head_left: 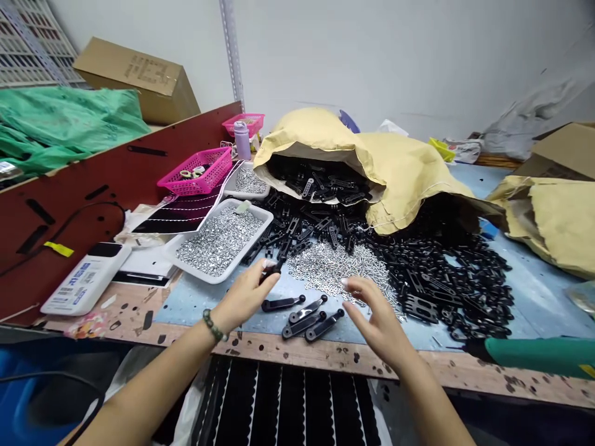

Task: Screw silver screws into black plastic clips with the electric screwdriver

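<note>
My left hand [246, 296], with a beaded bracelet at the wrist, pinches a small black plastic part [277, 267] at the near edge of the loose black parts. Its fingers hide some of that piece. My right hand [379, 319] hovers by the near side of a heap of silver screws and nuts [341, 265], thumb and forefinger apart, nothing visible between them. Between the two hands lie several black arm-shaped pieces [304, 323] with a ball at one end. A white tray [223, 238] full of small silver hardware stands beyond my left hand.
Paper sacks [320, 133] spill black parts across the blue mat. More black clips [446, 285] cover the right side. A green power screwdriver [534, 354] lies at the front right. Pink baskets [204, 176], a purple bottle [242, 141] and a white scale [86, 279] stand left.
</note>
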`<state>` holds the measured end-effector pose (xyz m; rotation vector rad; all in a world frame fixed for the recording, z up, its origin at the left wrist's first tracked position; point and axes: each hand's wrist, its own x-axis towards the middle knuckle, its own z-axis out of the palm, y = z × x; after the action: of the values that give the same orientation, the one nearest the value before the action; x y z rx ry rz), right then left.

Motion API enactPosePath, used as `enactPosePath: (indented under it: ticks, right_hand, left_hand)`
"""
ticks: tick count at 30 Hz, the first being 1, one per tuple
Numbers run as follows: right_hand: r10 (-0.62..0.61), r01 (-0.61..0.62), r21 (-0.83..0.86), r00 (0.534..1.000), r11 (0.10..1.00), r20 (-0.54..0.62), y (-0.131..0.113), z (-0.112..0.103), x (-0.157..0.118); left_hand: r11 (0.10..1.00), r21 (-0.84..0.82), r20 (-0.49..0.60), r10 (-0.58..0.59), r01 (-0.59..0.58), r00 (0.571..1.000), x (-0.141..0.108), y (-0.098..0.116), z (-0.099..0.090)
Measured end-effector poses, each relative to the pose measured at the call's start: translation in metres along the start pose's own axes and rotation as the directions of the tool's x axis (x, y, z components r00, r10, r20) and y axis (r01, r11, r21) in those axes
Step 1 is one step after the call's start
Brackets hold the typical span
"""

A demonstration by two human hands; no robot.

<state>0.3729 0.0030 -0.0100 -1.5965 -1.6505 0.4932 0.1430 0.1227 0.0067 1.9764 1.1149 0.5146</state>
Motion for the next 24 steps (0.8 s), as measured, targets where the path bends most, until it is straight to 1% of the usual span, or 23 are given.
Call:
enactPosePath:
  ticks: [1, 2, 3, 5, 7, 10, 11, 13, 14, 17, 19, 21, 24]
  right_hand:
    - [0.03, -0.028, -0.055, 0.999, 0.998, 0.029, 0.009, 0.005, -0.01]
    - [0.04, -0.033, -0.097, 0.997, 0.995, 0.069, 0.016, 0.012, -0.02]
    - [0.037, -0.024, -0.128, 0.994, 0.991, 0.1, 0.022, 0.02, -0.027]
    - [-0.002, 0.02, -0.16, 0.994, 0.987, 0.112, 0.028, 0.04, -0.036]
    - [-0.045, 0.054, -0.178, 0.997, 0.983, 0.059, 0.029, 0.06, -0.037]
    - [-0.077, 0.068, -0.224, 0.997, 0.972, -0.031, 0.023, 0.081, -0.033]
    - [-0.097, 0.086, -0.241, 0.995, 0.967, -0.034, 0.02, 0.085, -0.032]
    - [-0.148, 0.144, -0.266, 0.989, 0.953, 0.005, 0.014, 0.088, -0.031]
    - [-0.174, 0.179, -0.268, 0.984, 0.947, 0.044, 0.011, 0.089, -0.032]
    - [-0.226, 0.268, -0.242, 0.956, 0.932, 0.188, 0.003, 0.087, -0.035]
    - [-0.235, 0.292, -0.234, 0.941, 0.927, 0.242, 0.0, 0.088, -0.037]
    - [-0.221, 0.277, -0.261, 0.95, 0.925, 0.222, 0.001, 0.09, -0.037]
    - [-0.176, 0.202, -0.321, 0.978, 0.925, 0.109, 0.004, 0.095, -0.036]
  left_hand:
    - [0.994, 0.102, -0.03, 0.041, -0.038, 0.999, 0.009, -0.01, 0.0]
    - [0.988, 0.141, -0.02, 0.061, -0.057, 0.998, 0.017, -0.018, 0.003]
    - [0.984, 0.159, 0.015, 0.074, -0.075, 0.997, 0.023, -0.024, 0.007]
    - [0.984, 0.147, 0.099, 0.083, -0.097, 0.992, 0.029, -0.031, 0.018]
    - [0.984, 0.139, 0.146, 0.095, -0.116, 0.985, 0.024, -0.032, 0.027]
    - [0.967, 0.178, 0.154, 0.155, -0.182, 0.976, 0.002, -0.03, 0.036]
    - [0.953, 0.21, 0.154, 0.19, -0.22, 0.97, -0.006, -0.03, 0.04]
    - [0.917, 0.289, 0.131, 0.248, -0.276, 0.96, -0.02, -0.03, 0.049]
    - [0.903, 0.328, 0.099, 0.26, -0.279, 0.96, -0.025, -0.031, 0.055]
    - [0.894, 0.39, -0.001, 0.24, -0.22, 0.971, -0.03, -0.031, 0.071]
    - [0.895, 0.396, -0.027, 0.234, -0.205, 0.972, -0.028, -0.03, 0.077]
    - [0.896, 0.389, -0.034, 0.247, -0.215, 0.969, -0.026, -0.027, 0.078]
    - [0.905, 0.359, -0.049, 0.263, -0.229, 0.964, -0.025, -0.025, 0.076]
